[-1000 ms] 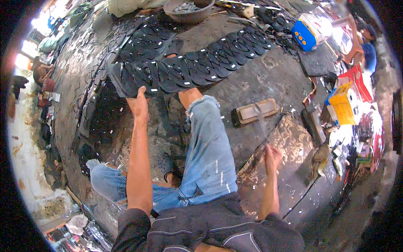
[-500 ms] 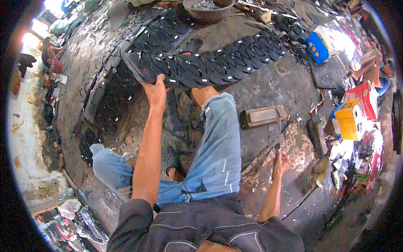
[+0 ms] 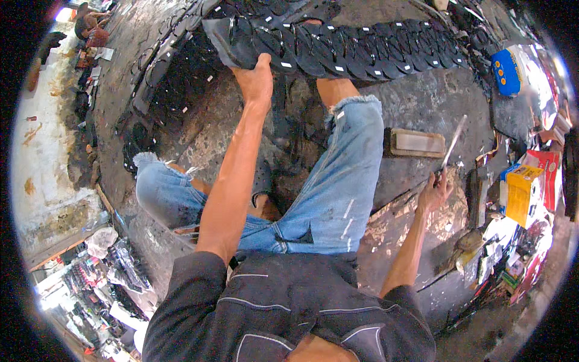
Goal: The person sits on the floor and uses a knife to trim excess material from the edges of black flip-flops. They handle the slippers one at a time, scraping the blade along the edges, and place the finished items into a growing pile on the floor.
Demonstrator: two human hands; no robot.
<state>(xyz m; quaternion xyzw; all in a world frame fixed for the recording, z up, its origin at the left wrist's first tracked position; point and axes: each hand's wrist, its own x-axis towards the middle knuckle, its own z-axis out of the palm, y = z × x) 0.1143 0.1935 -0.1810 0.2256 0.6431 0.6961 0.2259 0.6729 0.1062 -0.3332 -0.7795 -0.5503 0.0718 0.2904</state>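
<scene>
My left hand (image 3: 254, 77) grips the near edge of the black flip-flop (image 3: 224, 45) at the left end of a long overlapping row; its thumb lies on top and the other fingers are hidden below. The row of black flip-flops (image 3: 356, 57) with small white tags runs rightward from it, past my bare shin. Off to the right, my right hand (image 3: 435, 191) is closed round the handle of a knife (image 3: 456, 140), whose thin blade points up and away. Left of the blade lies a sharpening stone (image 3: 418, 143) in a brownish block, apart from the hand.
More black flip-flops (image 3: 154, 75) lie in a curved band at the far left. Yellow (image 3: 523, 192) and red (image 3: 550, 172) boxes stand at the right, with a blue-and-white pack (image 3: 508, 72) beyond. A worn patterned board (image 3: 392, 226) lies under my right forearm.
The view has shifted, so most things sit further right and higher. The knife blade, earlier across the stone's right end, now points away to the right of it. My left hand keeps its grip.
</scene>
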